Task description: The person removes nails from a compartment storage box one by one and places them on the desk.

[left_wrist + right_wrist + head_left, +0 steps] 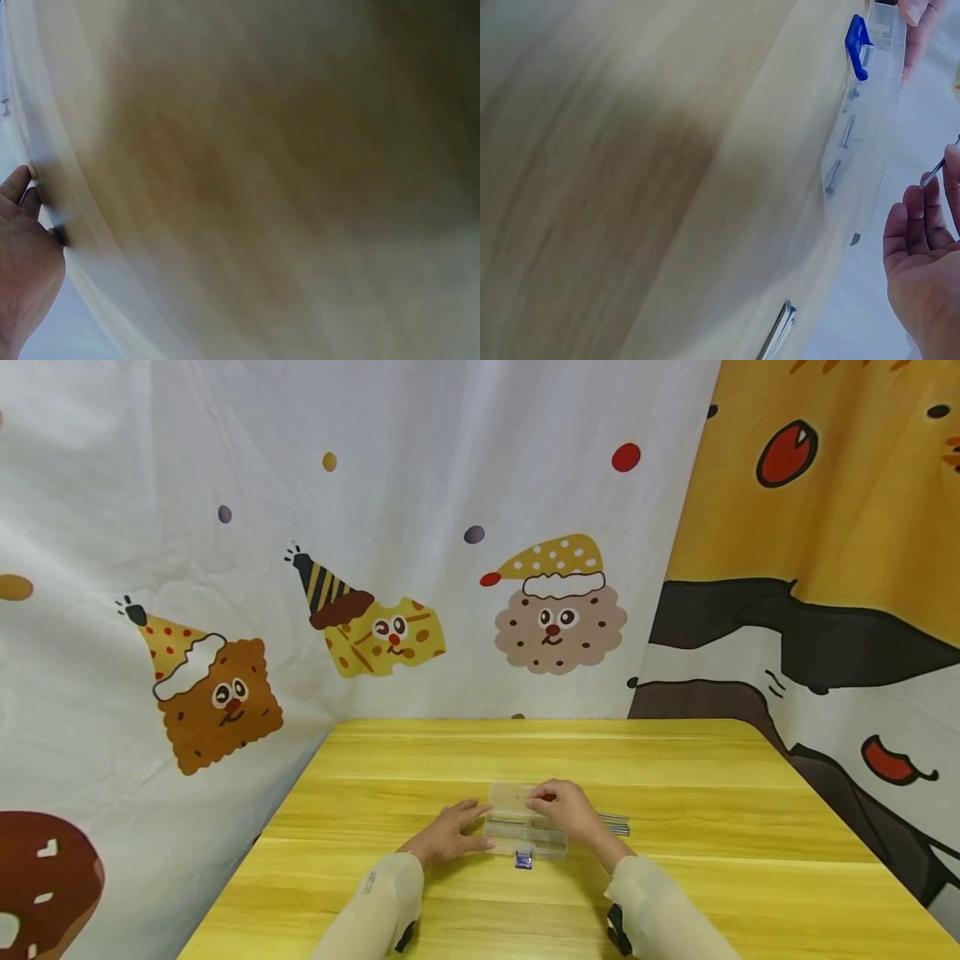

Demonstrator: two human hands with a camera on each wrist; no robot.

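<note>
A yellow wooden table (675, 777) carries a clear plastic box (517, 835) and loose nails (615, 824).

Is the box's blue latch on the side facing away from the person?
No, in the head view the blue latch sits on the near edge of the clear box, toward the person.

no readable text, sleeve tag perhaps printed, too small
</note>
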